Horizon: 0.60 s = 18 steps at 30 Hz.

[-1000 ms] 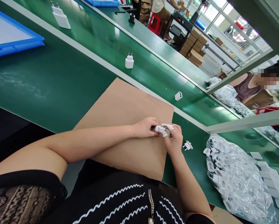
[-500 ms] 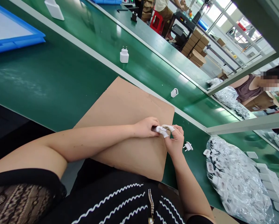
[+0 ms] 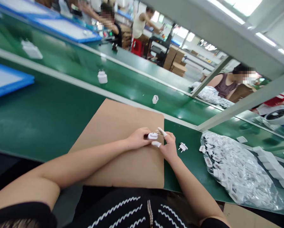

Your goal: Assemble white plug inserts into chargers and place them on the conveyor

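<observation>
Both my hands meet over the far right edge of a brown cardboard sheet (image 3: pixel 118 126). My left hand (image 3: pixel 138 138) is closed, pinching a small white plug part (image 3: pixel 152 136) at its fingertips. My right hand (image 3: pixel 168 146), with white finger cots on the fingertips, is closed against the same part from the right. A loose white plug piece (image 3: pixel 182 147) lies on the green table just right of my right hand. A clear plastic bag of several white plug parts (image 3: pixel 234 171) lies further right.
Beyond a grey rail a green conveyor belt (image 3: pixel 137 79) carries white chargers (image 3: pixel 102 77) and a small white part (image 3: pixel 155 99). Blue trays (image 3: pixel 11 84) lie at the left. A metal frame post (image 3: pixel 236 109) crosses at right. Other people work across the belt.
My head has tilted up, so more of the room and the people across the belt show. The chargers on the belt have drifted left. My hands stay together on the plug part.
</observation>
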### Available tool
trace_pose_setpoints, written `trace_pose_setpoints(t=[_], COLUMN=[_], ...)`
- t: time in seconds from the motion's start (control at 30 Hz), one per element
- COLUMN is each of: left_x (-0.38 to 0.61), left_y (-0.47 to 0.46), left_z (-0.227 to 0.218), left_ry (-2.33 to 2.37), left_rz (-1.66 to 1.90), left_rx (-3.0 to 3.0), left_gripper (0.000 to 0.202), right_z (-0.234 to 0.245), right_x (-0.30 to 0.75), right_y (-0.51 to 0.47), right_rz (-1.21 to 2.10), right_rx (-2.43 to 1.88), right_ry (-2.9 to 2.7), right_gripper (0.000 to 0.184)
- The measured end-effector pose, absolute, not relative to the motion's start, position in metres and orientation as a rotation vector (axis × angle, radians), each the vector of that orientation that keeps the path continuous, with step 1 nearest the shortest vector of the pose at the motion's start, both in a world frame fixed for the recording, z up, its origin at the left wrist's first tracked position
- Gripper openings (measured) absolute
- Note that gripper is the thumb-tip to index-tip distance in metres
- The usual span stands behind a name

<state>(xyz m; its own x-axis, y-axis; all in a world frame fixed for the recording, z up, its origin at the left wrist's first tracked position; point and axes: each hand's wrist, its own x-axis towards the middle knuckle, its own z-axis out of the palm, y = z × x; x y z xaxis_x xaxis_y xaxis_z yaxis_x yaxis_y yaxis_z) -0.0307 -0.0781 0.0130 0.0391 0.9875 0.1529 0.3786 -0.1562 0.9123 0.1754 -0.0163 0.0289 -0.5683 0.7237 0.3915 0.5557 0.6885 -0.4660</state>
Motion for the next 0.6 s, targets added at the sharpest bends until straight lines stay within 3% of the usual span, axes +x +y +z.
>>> trace_pose_setpoints(t=[0.2, 0.37, 0.5, 0.6], left_x=[-0.045, -0.052, -0.053, -0.055], left_y=[-0.022, 0.079, 0.12, 0.121], left_z=[0.022, 0.027, 0.025, 0.022], left_ry=[1.697, 2.031, 2.203, 2.328], left_rz=[0.952, 0.862, 0.671, 0.659], left_rx=[1.657, 1.804, 1.833, 1.857], left_gripper=[0.048, 0.044, 0.042, 0.051], right_z=[0.05, 0.039, 0.02, 0.01], right_x=[0.247, 0.264, 0.256, 0.254], right_y=[-0.004, 0.004, 0.009, 0.012], right_rz=[0.25, 0.483, 0.534, 0.651], right_rx=[-1.681, -1.772, -1.626, -1.451], right_ry=[-2.393, -2.28, -2.178, -2.011], right_gripper=[0.071, 0.035, 0.043, 0.034])
